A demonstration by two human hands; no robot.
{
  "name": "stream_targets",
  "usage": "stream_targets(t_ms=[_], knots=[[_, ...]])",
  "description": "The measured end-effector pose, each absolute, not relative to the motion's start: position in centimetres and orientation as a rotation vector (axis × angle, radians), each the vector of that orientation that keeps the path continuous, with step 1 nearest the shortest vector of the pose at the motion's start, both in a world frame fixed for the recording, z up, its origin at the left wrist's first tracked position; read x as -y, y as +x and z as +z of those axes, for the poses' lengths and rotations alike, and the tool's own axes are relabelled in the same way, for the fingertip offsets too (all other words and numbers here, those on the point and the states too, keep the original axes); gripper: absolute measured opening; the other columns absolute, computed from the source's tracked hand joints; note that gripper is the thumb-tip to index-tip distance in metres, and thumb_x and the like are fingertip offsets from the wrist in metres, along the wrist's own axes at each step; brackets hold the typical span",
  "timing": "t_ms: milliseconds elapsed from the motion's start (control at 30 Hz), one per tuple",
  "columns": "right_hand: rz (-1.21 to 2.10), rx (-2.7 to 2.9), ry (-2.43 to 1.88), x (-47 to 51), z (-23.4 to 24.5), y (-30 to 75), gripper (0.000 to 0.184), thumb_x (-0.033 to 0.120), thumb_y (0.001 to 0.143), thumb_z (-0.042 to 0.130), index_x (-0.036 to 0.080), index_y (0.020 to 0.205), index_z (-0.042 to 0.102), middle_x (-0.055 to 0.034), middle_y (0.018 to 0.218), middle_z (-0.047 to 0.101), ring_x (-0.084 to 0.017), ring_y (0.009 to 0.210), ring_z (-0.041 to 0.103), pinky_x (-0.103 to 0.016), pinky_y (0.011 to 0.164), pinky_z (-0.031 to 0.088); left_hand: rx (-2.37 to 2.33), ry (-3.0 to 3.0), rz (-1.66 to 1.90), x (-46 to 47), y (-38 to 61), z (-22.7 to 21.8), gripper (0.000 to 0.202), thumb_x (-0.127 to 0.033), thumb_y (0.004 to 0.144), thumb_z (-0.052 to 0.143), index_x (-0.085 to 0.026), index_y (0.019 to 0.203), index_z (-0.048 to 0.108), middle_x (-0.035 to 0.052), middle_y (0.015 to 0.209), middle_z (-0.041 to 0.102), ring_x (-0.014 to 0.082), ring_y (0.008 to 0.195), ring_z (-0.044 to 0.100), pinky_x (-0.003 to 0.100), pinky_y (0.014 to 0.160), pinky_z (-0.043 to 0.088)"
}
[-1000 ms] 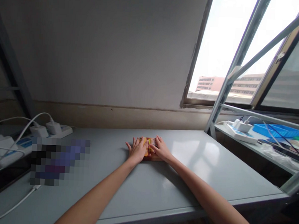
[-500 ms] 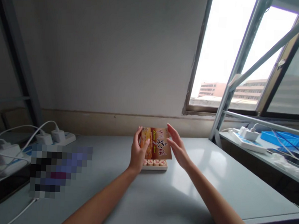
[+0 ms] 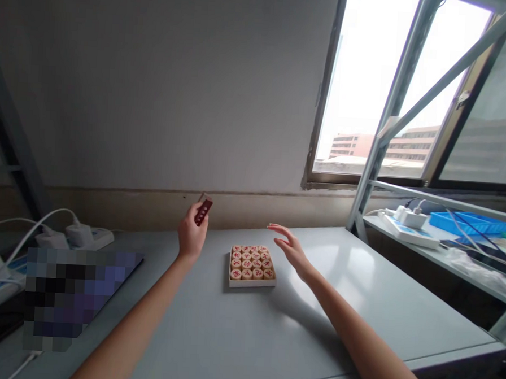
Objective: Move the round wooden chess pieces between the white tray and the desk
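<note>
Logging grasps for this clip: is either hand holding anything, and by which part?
The left hand pinches the dark red box lid, seen edge-on, by its lower edge; the right hand holds nothing.

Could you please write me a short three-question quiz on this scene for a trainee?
1. True or false: the box lid lies on the tray of round game pieces.
2. Which hand holds the lid? A) left hand B) right hand C) neither
3. Fill in: the tray rests on the grey ____.

Key
1. False: the lid is lifted off, held up to the left of the tray, and the pieces lie uncovered.
2. A: the right hand hovers open beside the tray, touching nothing.
3. Table.
</note>
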State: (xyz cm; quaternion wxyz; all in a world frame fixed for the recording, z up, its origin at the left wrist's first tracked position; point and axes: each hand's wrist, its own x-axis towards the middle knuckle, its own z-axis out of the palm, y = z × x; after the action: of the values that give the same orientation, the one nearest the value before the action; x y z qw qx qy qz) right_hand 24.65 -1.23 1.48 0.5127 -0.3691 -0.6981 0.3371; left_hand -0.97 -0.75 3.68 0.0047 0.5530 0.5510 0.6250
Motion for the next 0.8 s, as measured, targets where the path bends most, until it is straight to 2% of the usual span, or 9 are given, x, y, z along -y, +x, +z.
stream_targets(t_ms=[100,167,233,333,433,533,633,800], knots=[[0.991,1.685,-0.878,1.3,0.9,24.8,0.029,0.023,0.074,0.045,0.024,0.099,0.059,-0.003,0.115,0.055,-0.02,0.11,0.046,-0.037,0.095,0.034,-1.837,2.106,1.155,-0.6,-2.9,0.1,0.019,-0.012,0.069,0.051,-0.018,0.082,0.063,0.0064,0.086,0.068,0.0207,0.084,0.062,0.029,0.078,0.046],[1.039,1.679,-0.879,1.5,0.8,24.8,0.029,0.021,0.073,0.044,0.025,0.097,0.06,-0.0025,0.112,0.057,-0.02,0.107,0.048,-0.036,0.094,0.035,-1.857,2.205,0.942,-1.2,-3.7,-1.9,0.018,-0.017,0.073,0.048,-0.018,0.082,0.063,0.0076,0.091,0.068,0.0218,0.089,0.06,0.03,0.081,0.044],[1.014,1.671,-0.909,1.5,0.8,24.9,0.03,0.018,0.071,0.043,0.025,0.094,0.061,-0.002,0.11,0.059,-0.02,0.105,0.049,-0.036,0.094,0.035,-1.887,2.259,0.973,-1.5,-3.9,-2.9,0.022,-0.019,0.077,0.042,-0.017,0.087,0.062,0.0099,0.095,0.066,0.0228,0.092,0.058,0.033,0.084,0.043],[0.947,1.679,-0.924,1.0,0.2,25.0,0.036,0.012,0.064,0.039,0.024,0.089,0.062,-0.0014,0.106,0.06,-0.019,0.104,0.049,-0.036,0.094,0.033,-1.873,2.338,1.299,-1.4,-2.8,-3.0,0.031,-0.007,0.071,0.037,-0.016,0.094,0.056,0.0101,0.099,0.06,0.0218,0.098,0.054,0.034,0.088,0.04],[0.908,1.691,-0.934,0.0,-0.7,25.1,0.042,0.009,0.058,0.036,0.023,0.088,0.062,-0.0021,0.104,0.06,-0.019,0.105,0.048,-0.036,0.094,0.032,-1.743,2.368,1.462,-1.0,-0.9,-2.6,0.034,0.001,0.062,0.033,-0.017,0.083,0.053,0.0074,0.089,0.057,0.0185,0.09,0.053,0.031,0.084,0.042],[0.911,1.706,-1.022,-1.2,-1.3,25.2,0.037,0.013,0.062,0.038,0.021,0.088,0.062,-0.0046,0.103,0.06,-0.021,0.102,0.05,-0.037,0.092,0.034,-1.746,2.305,1.406,-0.7,0.7,-2.6,0.025,-0.003,0.066,0.034,-0.017,0.077,0.051,0.0066,0.083,0.055,0.0182,0.08,0.054,0.031,0.077,0.043],[0.965,1.743,-1.071,-2.5,-1.4,25.4,0.029,0.022,0.07,0.044,0.021,0.092,0.062,-0.0052,0.106,0.06,-0.022,0.102,0.05,-0.038,0.091,0.035,-1.763,2.282,1.294,-0.9,1.4,-2.8,0.022,-0.005,0.068,0.035,-0.016,0.077,0.052,0.0071,0.082,0.057,0.0188,0.082,0.054,0.031,0.078,0.042],[1.037,1.837,-1.052,-3.7,-1.5,25.8,0.028,0.037,0.076,0.048,0.022,0.092,0.065,-0.0066,0.107,0.06,-0.022,0.103,0.051,-0.038,0.092,0.035,-1.65,2.244,1.04,-1.9,1.6,-3.0,0.024,-0.005,0.071,0.034,-0.015,0.074,0.056,0.0075,0.083,0.061,0.0166,0.082,0.056,0.028,0.079,0.041]])
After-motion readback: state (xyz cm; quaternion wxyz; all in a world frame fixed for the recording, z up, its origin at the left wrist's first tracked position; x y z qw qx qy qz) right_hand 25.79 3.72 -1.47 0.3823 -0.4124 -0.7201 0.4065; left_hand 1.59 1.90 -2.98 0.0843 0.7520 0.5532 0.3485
